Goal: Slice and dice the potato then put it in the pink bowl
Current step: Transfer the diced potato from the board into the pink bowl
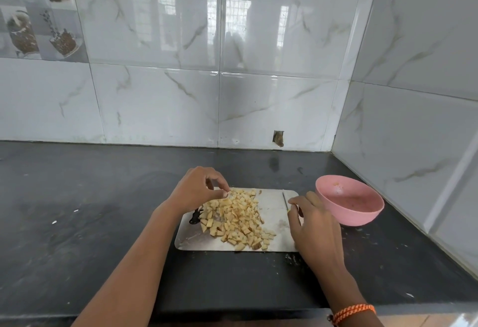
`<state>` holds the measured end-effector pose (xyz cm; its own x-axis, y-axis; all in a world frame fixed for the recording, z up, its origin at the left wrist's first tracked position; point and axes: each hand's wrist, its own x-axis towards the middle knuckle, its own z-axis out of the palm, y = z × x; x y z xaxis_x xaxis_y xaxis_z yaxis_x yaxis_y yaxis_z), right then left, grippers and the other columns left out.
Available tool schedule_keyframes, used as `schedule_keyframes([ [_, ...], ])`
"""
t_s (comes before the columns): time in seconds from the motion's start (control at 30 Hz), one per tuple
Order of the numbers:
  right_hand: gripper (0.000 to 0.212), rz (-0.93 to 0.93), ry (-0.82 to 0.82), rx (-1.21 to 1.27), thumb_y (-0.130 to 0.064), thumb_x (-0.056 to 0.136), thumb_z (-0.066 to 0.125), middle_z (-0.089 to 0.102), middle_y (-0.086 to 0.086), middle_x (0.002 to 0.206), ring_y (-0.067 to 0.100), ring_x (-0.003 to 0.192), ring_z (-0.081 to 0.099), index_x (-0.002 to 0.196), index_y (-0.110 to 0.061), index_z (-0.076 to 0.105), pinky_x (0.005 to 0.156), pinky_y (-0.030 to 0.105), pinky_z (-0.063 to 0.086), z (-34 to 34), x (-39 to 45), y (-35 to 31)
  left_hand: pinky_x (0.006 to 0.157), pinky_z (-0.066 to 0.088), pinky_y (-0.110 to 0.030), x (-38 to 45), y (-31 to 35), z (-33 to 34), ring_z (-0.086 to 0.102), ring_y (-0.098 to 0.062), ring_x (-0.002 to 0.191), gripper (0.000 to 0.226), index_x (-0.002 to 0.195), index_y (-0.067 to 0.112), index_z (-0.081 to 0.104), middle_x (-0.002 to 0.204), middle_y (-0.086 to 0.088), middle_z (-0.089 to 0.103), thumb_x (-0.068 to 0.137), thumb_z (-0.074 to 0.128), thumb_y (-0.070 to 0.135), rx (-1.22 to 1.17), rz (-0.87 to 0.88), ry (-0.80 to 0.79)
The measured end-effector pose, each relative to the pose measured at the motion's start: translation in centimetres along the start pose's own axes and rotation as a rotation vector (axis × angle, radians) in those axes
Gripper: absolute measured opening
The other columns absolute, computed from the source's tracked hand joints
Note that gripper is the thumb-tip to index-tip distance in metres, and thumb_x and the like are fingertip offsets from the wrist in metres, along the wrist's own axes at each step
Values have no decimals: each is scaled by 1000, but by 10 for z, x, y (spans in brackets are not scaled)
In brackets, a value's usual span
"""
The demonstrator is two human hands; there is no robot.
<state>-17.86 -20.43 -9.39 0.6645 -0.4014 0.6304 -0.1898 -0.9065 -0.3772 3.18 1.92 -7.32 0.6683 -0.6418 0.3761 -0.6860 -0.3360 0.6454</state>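
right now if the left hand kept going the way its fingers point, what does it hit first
Likely the diced potato: the left hand points right, fingertips already at the heap's far-left edge on the cutting board.

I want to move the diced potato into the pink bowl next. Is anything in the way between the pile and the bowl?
Yes: the right hand and the knife it rests on lie on the cutting board between the diced potato and the pink bowl. Nothing else visible stands there.
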Motion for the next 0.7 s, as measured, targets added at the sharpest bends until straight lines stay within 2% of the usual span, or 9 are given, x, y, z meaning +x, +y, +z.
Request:
schedule_keyframes([
  [0.1, 16, -26, 5, 101, -19, 99, 57, 46, -16, 92, 0, 74, 51, 104, -25, 70, 58, 23, 39, 2, 7, -3, 85, 60, -42, 4, 2, -1, 69, -10, 88, 20, 88, 42, 83, 95, 21, 75, 95, 77, 23, 7, 7, 25],
  [0.2, 20, -132, -115, 153, -19, 99, 56, 54, -18, 92, 0, 83, 53, 103, -30, 73, 65, 17, 38, 19, 29, -9, 88, 58, -39, 12, 0, 4, 69, -10, 93, 26, 92, 39, 84, 97, 22, 76, 99, 72, 17, -49, -5, 95],
  [0.27, 25, -194, -215, 201, -17, 100, 53, 59, -18, 94, 1, 86, 56, 100, -31, 74, 68, 20, 44, 36, 54, -18, 89, 59, -41, 25, -1, 6, 69, -11, 94, 25, 93, 40, 83, 99, 24, 76, 99, 71, 19, -46, -6, 109],
  [0.33, 29, -253, -295, 255, -11, 99, 51, 62, -16, 94, 3, 83, 59, 97, -27, 75, 70, 28, 51, 55, 83, -28, 86, 59, -44, 44, -5, 6, 68, -9, 91, 24, 93, 43, 82, 98, 27, 75, 99, 69, 24, 36, 17, 82],
  [0.47, 35, -294, -440, 358, 0, 94, 49, 65, -10, 89, 7, 74, 60, 89, -20, 77, 69, 32, 52, 86, 131, -41, 86, 60, -43, 77, -11, 12, 70, -3, 90, 20, 94, 40, 83, 94, 29, 75, 97, 71, 25, 73, 0, 38],
  [0.6, 35, -316, -604, 380, 3, 91, 49, 68, -7, 93, 12, 84, 64, 89, -18, 77, 79, 40, 56, 110, 144, -42, 83, 62, -41, 85, -20, 19, 71, 1, 88, 21, 97, 40, 83, 89, 28, 76, 96, 70, 24, 55, -88, 52],
  [0.7, 40, -358, -709, 378, 2, 93, 49, 69, -9, 107, 9, 98, 62, 100, -24, 78, 87, 36, 55, 116, 146, -46, 81, 63, -40, 79, -26, 19, 71, 0, 88, 21, 97, 41, 82, 89, 27, 75, 95, 70, 24, 53, -175, 92],
])
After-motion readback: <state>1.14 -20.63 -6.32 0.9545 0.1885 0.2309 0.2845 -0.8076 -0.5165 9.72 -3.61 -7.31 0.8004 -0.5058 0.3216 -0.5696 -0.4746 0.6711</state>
